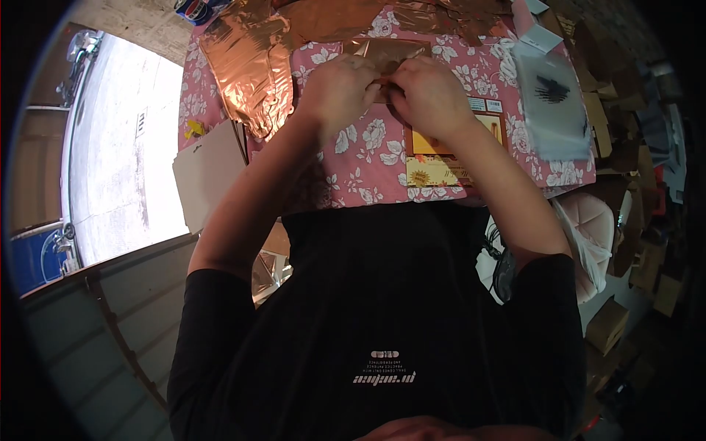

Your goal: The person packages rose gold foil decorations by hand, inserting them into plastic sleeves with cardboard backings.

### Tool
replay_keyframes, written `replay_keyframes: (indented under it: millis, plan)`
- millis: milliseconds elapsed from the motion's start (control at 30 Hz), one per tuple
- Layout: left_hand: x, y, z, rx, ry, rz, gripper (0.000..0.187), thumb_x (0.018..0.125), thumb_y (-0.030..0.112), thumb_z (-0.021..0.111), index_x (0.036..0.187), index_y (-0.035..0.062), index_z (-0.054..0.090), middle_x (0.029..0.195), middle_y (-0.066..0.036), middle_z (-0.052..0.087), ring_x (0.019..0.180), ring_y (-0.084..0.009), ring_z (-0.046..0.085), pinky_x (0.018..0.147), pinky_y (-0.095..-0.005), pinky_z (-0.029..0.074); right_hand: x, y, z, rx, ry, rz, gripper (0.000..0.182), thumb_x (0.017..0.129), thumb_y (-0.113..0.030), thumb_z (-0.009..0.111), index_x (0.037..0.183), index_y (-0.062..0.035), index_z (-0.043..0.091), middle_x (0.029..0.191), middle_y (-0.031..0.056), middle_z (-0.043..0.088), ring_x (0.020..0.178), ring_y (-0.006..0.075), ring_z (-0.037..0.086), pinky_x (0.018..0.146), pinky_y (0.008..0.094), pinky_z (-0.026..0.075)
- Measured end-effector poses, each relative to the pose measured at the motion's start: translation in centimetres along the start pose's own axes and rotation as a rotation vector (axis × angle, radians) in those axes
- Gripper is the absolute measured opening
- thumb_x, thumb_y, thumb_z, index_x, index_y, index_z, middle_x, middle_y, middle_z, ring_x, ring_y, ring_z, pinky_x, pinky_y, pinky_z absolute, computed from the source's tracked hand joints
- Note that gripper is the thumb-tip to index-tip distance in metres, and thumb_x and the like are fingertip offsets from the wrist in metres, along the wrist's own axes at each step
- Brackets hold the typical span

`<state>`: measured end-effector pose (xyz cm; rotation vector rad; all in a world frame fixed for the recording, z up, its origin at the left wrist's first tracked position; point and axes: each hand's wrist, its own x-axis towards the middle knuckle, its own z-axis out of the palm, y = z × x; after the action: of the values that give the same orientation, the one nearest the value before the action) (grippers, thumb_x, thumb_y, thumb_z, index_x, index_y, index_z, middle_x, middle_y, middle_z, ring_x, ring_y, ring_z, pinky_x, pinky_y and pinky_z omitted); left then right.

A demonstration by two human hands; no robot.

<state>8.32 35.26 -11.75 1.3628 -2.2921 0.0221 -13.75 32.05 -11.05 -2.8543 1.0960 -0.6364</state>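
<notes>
Both hands meet near the far middle of the flowered pink tablecloth (371,165). My left hand (342,88) has its fingers bent and pinched at a small copper-coloured foil packet (393,49). Close beside it, my right hand (429,95) is closed at the packet's near part, its fingertips almost touching the left ones. The fingers cover part of the packet. Under my right forearm lies a flat yellow and brown printed package (428,167), partly hidden by the arm.
Copper foil sheets (254,62) lie at the far left and along the far edge. A blue can (193,10) stands at the far left corner. Clear plastic bags (555,106) lie at the right, a grey-white board (207,176) at the left edge. Cardboard boxes (609,323) are at the right.
</notes>
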Motion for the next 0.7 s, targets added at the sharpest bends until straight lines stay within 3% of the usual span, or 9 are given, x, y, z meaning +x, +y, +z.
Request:
replay_keyframes:
  millis: [133, 333, 467, 700]
  plan:
    - [-0.4, 0.0, 0.0, -0.024, -0.064, -0.029, 0.025, 0.095, 0.014, 0.071, 0.117, 0.0016, 0.078, 0.126, -0.015, 0.076, 0.12, -0.0351, 0.069, 0.105, -0.0458, 0.056, -0.1, -0.2, 0.3, 0.027, 0.046, -0.004, 0.014, 0.085, -0.014, 0.076, 0.098, -0.008, 0.08, 0.097, 0.0089, 0.071, 0.099, 0.031, 0.07, 0.091, 0.0444, 0.058]
    - [-1.1, 0.4, -1.7, -0.157, -0.004, 0.031, 0.033, 0.093, 0.009, 0.07, 0.124, 0.0, 0.075, 0.135, -0.016, 0.072, 0.126, -0.0356, 0.066, 0.111, -0.0451, 0.053, -0.4, -0.9, 0.1, -0.01, 0.031, 0.023, 0.009, 0.086, -0.012, 0.075, 0.093, -0.0078, 0.079, 0.095, 0.0081, 0.069, 0.101, 0.0297, 0.068, 0.091, 0.0433, 0.058]
    - [-2.1, -0.2, -0.8, -0.056, -0.101, 0.084, 0.029, 0.092, 0.014, 0.072, 0.118, 0.0017, 0.078, 0.131, -0.015, 0.074, 0.122, -0.0353, 0.068, 0.105, -0.0451, 0.056, -0.6, -1.4, -0.1, 0.03, 0.037, -0.01, 0.007, 0.087, -0.011, 0.075, 0.091, -0.0071, 0.078, 0.095, 0.0079, 0.068, 0.099, 0.0299, 0.068, 0.09, 0.0429, 0.058]
    - [-2.9, 2.5, -0.2, 0.058, 0.019, 0.094, 0.026, 0.095, 0.011, 0.064, 0.114, 0.0033, 0.079, 0.125, -0.013, 0.074, 0.118, -0.0312, 0.069, 0.101, -0.0427, 0.057, -1.3, -1.1, 0.0, 0.035, 0.014, -0.034, 0.006, 0.087, -0.01, 0.076, 0.091, -0.0059, 0.078, 0.099, 0.0076, 0.068, 0.098, 0.0308, 0.066, 0.09, 0.0426, 0.057]
